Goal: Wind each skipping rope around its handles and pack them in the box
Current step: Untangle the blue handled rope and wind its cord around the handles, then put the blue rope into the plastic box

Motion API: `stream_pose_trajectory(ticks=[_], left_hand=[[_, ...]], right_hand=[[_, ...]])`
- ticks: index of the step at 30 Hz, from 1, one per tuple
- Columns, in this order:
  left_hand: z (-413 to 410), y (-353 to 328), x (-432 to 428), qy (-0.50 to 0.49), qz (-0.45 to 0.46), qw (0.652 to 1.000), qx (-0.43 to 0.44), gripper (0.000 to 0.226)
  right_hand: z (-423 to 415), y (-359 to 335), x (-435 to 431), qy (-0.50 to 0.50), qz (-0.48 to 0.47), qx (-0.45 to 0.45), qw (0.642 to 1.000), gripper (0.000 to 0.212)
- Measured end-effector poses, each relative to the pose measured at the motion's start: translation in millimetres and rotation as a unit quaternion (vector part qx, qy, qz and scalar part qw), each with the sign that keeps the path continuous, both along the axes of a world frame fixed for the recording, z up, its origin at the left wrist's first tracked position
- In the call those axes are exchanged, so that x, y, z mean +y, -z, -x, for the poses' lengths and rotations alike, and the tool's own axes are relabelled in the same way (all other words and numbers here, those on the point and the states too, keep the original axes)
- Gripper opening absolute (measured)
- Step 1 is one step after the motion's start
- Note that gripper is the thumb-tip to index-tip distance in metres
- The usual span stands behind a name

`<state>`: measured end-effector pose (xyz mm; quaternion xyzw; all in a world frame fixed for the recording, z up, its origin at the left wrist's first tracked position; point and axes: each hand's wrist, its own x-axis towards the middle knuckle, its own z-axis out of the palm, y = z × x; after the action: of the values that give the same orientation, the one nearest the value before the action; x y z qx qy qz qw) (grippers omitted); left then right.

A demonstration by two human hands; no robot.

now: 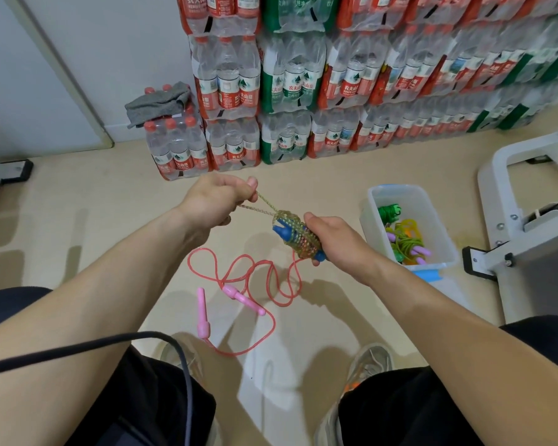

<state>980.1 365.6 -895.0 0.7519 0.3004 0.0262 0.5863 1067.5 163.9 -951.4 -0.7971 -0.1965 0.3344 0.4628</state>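
Observation:
My right hand [334, 241] grips a pair of blue handles [298, 239] with a greenish rope wound in many turns around them. My left hand [218, 197] pinches the loose end of that rope [264, 202], pulled taut up and to the left of the bundle. On the floor below lies a red skipping rope [258, 278] in loose loops with two pink handles [203, 312]. A clear plastic box [438, 233] stands on the floor to the right, holding wound ropes with green and purple handles [400, 235].
Stacked shrink-wrapped packs of water bottles [290, 91] line the wall ahead, one with a grey cloth [157, 103] on top. A white machine frame [529, 194] stands at the right. A black cable [110, 344] crosses my left arm. My knees and shoes fill the bottom.

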Motion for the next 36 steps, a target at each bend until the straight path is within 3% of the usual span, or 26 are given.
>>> stream_pose_trajectory(ticks=[3,6,11,14,21,25,28,36], left_hand=[[-9.9,2.5,-7.4,0.009,-0.006,1.0,-0.015,0.026],[-28.0,12.0,-25.9,-0.002,0.052,0.998,-0.026,0.017],[-61.6,31.1,-70.3,-0.031,0.023,0.999,-0.023,0.004],[-87.4,46.8,-93.8,-0.053,0.002,0.999,0.001,0.002],[-158.4,83.8,-157.0,-0.024,-0.016,1.0,-0.006,0.022],[-206.2,120.4,-175.1,0.012,0.016,1.0,-0.01,0.019],[-236.3,150.3,-188.1,0.058,0.023,0.998,0.013,0.038],[-271.4,218.5,-202.7,0.064,0.121,0.989,0.053,0.016]], right_hand=[[2.2,1.5,-5.7,0.014,0.003,0.011,1.0,0.059],[2.7,2.7,-21.1,0.035,-0.02,0.034,0.999,0.06],[-10.1,4.3,-64.4,0.058,-0.021,0.105,0.993,0.012],[-24.2,11.0,-91.4,0.084,-0.019,0.129,0.988,0.02],[-78.4,46.4,-144.4,0.183,-0.014,0.122,0.975,0.029],[-123.0,83.3,-167.2,0.306,-0.019,0.09,0.947,0.031],[-163.9,114.8,-181.7,0.375,0.021,0.059,0.925,0.036],[-246.8,177.1,-179.8,0.429,0.135,-0.001,0.893,0.018]])
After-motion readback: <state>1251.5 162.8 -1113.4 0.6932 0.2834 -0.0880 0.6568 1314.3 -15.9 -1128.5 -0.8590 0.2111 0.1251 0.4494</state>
